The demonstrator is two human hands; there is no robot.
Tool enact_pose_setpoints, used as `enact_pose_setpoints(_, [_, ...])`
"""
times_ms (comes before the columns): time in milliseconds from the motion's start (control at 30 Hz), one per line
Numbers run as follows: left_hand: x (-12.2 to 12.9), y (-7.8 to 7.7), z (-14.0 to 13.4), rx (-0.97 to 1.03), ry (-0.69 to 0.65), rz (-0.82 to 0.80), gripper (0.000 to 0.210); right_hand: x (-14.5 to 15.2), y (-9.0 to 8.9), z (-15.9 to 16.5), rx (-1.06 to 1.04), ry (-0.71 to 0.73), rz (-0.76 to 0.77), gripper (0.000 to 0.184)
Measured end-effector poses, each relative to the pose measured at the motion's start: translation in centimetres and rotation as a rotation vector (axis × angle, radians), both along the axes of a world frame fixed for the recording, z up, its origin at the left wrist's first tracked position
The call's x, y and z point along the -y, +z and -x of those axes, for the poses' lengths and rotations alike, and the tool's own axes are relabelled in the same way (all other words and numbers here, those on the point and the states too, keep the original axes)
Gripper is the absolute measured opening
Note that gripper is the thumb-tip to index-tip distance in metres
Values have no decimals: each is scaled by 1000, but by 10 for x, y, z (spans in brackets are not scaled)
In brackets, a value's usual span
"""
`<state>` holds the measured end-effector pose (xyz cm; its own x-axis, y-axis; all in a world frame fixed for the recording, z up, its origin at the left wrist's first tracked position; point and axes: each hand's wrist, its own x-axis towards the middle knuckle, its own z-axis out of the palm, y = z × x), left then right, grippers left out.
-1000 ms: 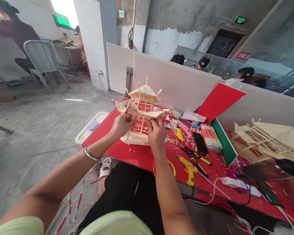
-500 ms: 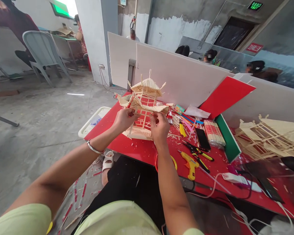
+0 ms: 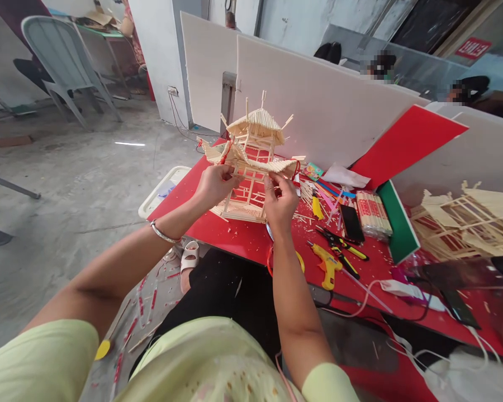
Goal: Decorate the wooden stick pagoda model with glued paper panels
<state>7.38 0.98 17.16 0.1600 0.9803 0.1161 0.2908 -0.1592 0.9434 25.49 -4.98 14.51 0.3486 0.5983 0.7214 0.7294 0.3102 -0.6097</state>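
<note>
Stick pagoda [image 3: 251, 163], on worktop [image 3: 180, 216]. Left hand [image 3: 218, 185], its eight o'clock; right hand [image 3: 282, 204], five: both apparently pinching lower eave [image 3: 279, 166]. Placement there unchanged; likely same spot being worked.

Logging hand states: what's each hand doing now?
Left hand: curled at the stick pagoda; grip unclear.
Right hand: curled at its lower roof; grip unclear.

Room above stick model [image 3: 272, 166], partition [image 3: 314, 106] behind

Stick pagoda [image 3: 240, 155] on red table [image 3: 243, 241]
</note>
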Motion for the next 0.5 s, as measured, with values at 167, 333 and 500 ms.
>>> enact_pose_setpoints(167, [-4,-5,2,-50,-44,-79,25,2,-5,-1,72,-68,-13,35])
enact_pose_setpoints(333, [-7,-7,2,-53,-37,-85,25,4,-8,-1,182,-92,51,32])
enact_pose_setpoints(500, [-8,-7,2,-67,-26,-93,22,2,-9,-3,179,-84,62,30])
